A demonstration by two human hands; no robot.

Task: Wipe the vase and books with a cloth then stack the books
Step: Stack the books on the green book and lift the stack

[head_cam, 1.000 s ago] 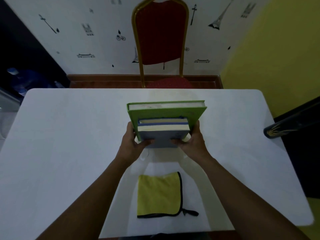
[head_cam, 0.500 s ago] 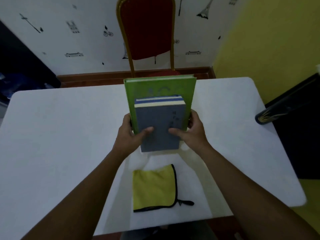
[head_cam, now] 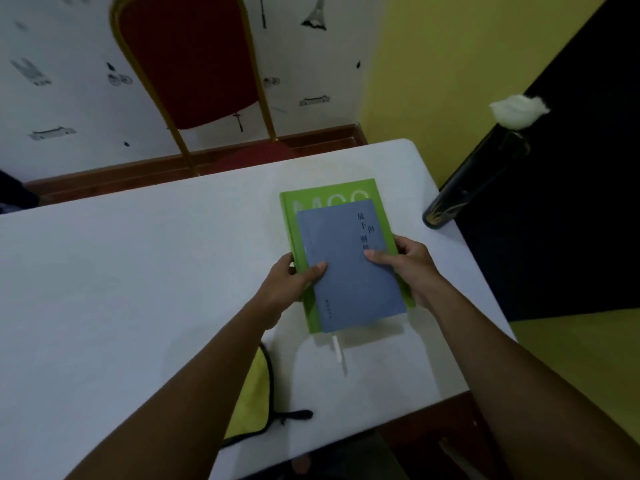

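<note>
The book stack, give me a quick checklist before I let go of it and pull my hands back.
1. Blue book lies flat on the green book, inside its edges: ok.
2. Stack fully on the white table, clear of the edges: ok.
3. Stack flat on the table, not tilted: looks ok; its underside is hidden.
4. Left hand and right hand grip the stack's sides, thumbs on the blue cover; nothing trapped that shows: ok.
5. Black vase stands at the table's right edge, apart from the stack: ok.
6. Yellow cloth lies near the front edge, partly behind the left forearm: ok.
</note>
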